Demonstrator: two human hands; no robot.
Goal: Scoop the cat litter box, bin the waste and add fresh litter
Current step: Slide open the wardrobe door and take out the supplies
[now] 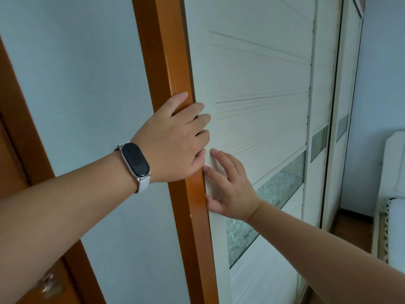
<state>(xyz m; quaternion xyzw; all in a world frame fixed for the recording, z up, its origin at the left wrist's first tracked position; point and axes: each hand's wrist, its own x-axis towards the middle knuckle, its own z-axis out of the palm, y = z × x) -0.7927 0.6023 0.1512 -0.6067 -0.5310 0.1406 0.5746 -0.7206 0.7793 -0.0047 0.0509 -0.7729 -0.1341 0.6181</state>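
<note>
No litter box, scoop, bin or litter is in view. I face a white sliding door (263, 84) set beside an orange wooden frame post (162, 40). My left hand (173, 139), with a dark band watch on its wrist, lies across the post, and its fingers curl onto the door's left edge. Just below it, my right hand (232, 189) presses its spread fingertips flat against the door panel close to the same edge and holds nothing.
A frosted glass strip (274, 194) crosses the door. A second white panel (320, 84) stands to its right. On the far left is an orange wooden door (13, 150) with a metal handle (48, 284). White padded furniture (394, 172) sits at the right edge.
</note>
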